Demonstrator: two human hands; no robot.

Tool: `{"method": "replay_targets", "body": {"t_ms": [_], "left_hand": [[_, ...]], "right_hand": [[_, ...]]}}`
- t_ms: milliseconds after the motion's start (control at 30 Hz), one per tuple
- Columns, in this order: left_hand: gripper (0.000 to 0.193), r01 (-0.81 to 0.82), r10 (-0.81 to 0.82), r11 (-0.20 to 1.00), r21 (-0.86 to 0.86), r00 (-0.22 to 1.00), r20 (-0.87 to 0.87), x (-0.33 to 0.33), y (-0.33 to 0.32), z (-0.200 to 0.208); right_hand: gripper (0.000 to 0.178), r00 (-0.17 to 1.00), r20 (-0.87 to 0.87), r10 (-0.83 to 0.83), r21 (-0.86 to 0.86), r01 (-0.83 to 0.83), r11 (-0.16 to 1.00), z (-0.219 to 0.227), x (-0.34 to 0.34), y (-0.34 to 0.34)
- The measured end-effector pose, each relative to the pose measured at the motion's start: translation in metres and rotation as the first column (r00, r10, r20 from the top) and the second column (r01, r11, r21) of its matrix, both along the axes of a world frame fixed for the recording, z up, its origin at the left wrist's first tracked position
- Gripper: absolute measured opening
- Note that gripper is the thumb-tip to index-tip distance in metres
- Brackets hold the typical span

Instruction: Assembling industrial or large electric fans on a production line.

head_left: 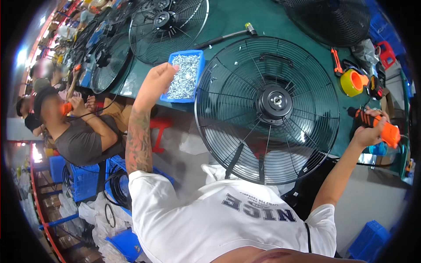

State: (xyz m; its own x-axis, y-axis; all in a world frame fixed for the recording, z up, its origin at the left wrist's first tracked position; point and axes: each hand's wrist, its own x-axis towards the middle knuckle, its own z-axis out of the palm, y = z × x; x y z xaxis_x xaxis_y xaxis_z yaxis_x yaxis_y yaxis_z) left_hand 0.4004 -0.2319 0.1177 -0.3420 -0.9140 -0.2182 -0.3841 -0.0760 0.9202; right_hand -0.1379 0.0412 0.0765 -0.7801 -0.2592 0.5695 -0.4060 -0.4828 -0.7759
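Note:
A round black fan grille (302, 87) with a dark motor hub (275, 103) at its centre lies on the table in front of me, its near edge by my shirt. To its left stands a blue tray (198, 70) full of small silver screws (184, 79). My left hand (158, 82) is at the tray's left side, fingers closed and thumb at the screws. Whether a screw is between the fingertips cannot be made out. At the far right my right hand (372, 129) grips an orange and black power screwdriver (389, 134), apart from the grille.
A hammer (232, 36) lies behind the grille on the green table (263, 15). Yellow tape (351, 83) and an orange-handled tool (337, 61) are at right. More fan grilles (164, 44) stand left and back. A co-worker (83, 136) sits at left, near blue crates (83, 182).

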Motion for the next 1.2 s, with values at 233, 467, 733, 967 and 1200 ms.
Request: {"method": "replay_targets", "body": {"t_ms": [233,467,733,967,1200], "left_hand": [[0.015,0.522,-0.461,0.668,-0.531,0.85,0.255,-0.107,0.102,0.036],[0.023,0.654,-0.756,0.432,-0.62,0.638,0.145,-0.156,0.143,0.007],[0.025,0.651,-0.765,0.444,-0.615,0.634,0.118,-0.155,0.149,0.004],[0.023,0.64,-0.761,0.439,-0.631,0.638,0.118,-0.154,0.145,0.001],[0.024,0.64,-0.745,0.433,-0.634,0.65,0.147,-0.153,0.138,-0.005]], "right_hand": [[0.057,0.898,-0.009,0.44,-0.3,-0.422,0.855,0.131,0.06,0.026],[0.048,0.512,-0.22,0.831,-0.133,-0.859,0.494,0.14,0.155,0.007],[0.045,0.402,-0.16,0.902,0.011,-0.913,0.409,0.136,0.168,0.002],[0.047,0.384,-0.128,0.914,-0.047,-0.923,0.381,0.127,0.18,-0.012],[0.056,0.311,-0.057,0.949,-0.017,-0.951,0.31,0.121,0.174,-0.025]]}}
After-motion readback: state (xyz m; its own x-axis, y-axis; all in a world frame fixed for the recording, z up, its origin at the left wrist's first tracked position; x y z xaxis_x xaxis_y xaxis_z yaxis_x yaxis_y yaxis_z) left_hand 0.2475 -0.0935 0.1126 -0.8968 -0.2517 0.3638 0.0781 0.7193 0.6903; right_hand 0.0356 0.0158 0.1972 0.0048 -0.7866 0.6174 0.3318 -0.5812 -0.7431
